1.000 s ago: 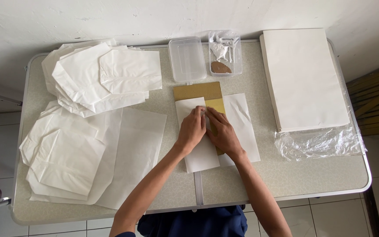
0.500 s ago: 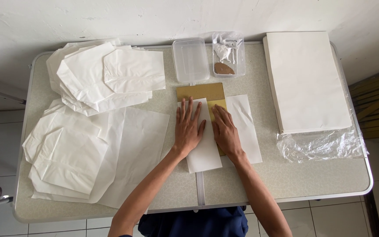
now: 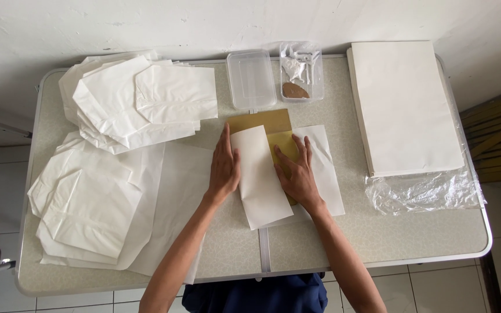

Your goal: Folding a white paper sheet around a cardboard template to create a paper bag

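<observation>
I judge I'm mid-fold at the counter's [image 3: 320,243] centre: left hand [image 3: 225,168] flat, fingers spread, pressing the white sheet [image 3: 260,179] over the brown template [image 3: 262,120]; right hand [image 3: 298,174] spread at three o'clock; next, creasing firmly.

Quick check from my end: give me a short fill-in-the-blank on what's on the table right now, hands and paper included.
1. The left hand lies flat on the ____ edge of the folded white sheet.
2. Under that sheet lies a ____-coloured card template.
3. The flat stack of white paper sits at the table's ____ end.
4. The two clear containers stand along the ____ edge of the table.

Missing words: left; tan; right; far
</observation>
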